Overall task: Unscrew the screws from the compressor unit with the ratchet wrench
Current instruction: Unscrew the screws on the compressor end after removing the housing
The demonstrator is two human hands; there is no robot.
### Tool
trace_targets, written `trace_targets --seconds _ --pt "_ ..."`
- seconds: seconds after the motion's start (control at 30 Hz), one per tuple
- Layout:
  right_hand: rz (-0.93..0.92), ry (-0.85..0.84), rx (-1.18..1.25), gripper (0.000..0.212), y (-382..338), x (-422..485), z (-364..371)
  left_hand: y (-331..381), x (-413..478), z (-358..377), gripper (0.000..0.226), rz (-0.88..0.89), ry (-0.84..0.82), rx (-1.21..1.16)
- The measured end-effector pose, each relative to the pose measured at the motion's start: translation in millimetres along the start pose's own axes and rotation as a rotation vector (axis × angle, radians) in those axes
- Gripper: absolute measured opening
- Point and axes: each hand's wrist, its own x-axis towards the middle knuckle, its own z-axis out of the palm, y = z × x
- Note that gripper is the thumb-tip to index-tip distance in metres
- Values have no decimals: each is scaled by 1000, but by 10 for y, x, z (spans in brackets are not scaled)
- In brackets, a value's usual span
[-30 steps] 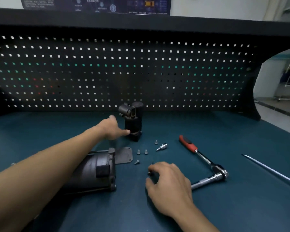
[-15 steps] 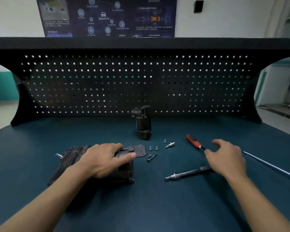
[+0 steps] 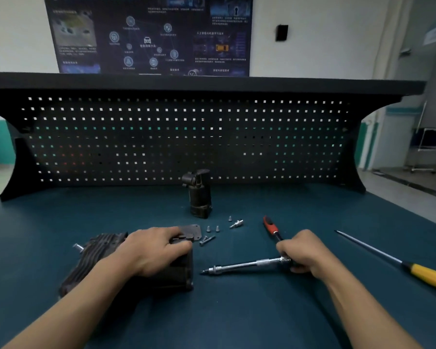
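Your right hand (image 3: 305, 250) — open a half-second ago — now has its fingers clenched on the red-handled chrome ratchet wrench (image 3: 249, 264), which still lies on the teal counter (image 3: 237, 311). Your left hand (image 3: 159, 250) grasps the dark ribbed compressor unit (image 3: 98, 258) — probably braced for the next screw.

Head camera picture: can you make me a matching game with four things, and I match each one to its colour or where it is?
Things:
1. ratchet wrench
2. screwdriver
3. compressor unit
4. loose screws

Matches:
A. has a yellow handle
B. under the left hand
C. gripped by the right hand
D. lying free, with no hand touching them

Pairs: 1-C, 2-A, 3-B, 4-D
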Motion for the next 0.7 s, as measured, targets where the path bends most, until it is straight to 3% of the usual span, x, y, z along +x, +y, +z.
trace_targets --seconds 0.13,0.27,0.37,0.47,0.57,0.7 --pt "39 -76 310 6 -45 -16 -97 50 11 -53 59 -16 -54 -57" --pt "18 -133 493 18 -141 -28 -236 -17 -37 -88 105 40 -140 -17" --pt "-15 -135 682 20 -162 -68 -203 -27 6 -126 116 68 -207 -55" --pt "-26 -156 876 18 -188 -130 -28 20 62 -174 96 127 -244 -218" --pt "-49 -222 1013 16 -254 -191 78 47 60 -152 70 152 -168 -226" --pt "-113 -230 1045 16 -183 -232 37 72 3 -89 68 185 -95 -155"
